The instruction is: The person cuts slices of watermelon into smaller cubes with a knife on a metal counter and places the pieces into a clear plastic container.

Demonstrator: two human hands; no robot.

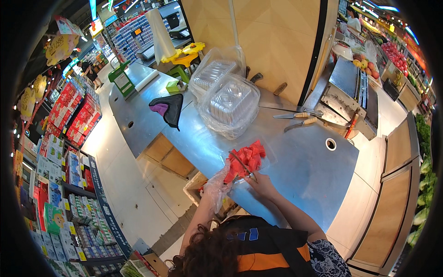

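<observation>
Cut pieces of red fruit flesh, perhaps watermelon, lie heaped over a clear plastic tray on the steel worktable. My right hand is closed on the handle of a knife, whose narrow blade lies across the top of the heap, pointing up and left. A clear plastic glove covers my left hand, which is at the left side of the fruit; its fingers are partly hidden, so I cannot tell whether it grips a piece.
Bagged clear containers stand beyond the fruit. Two knives lie to the right, near a round hole in the steel table. A black and purple cloth item lies left. A foam box stands below the near edge.
</observation>
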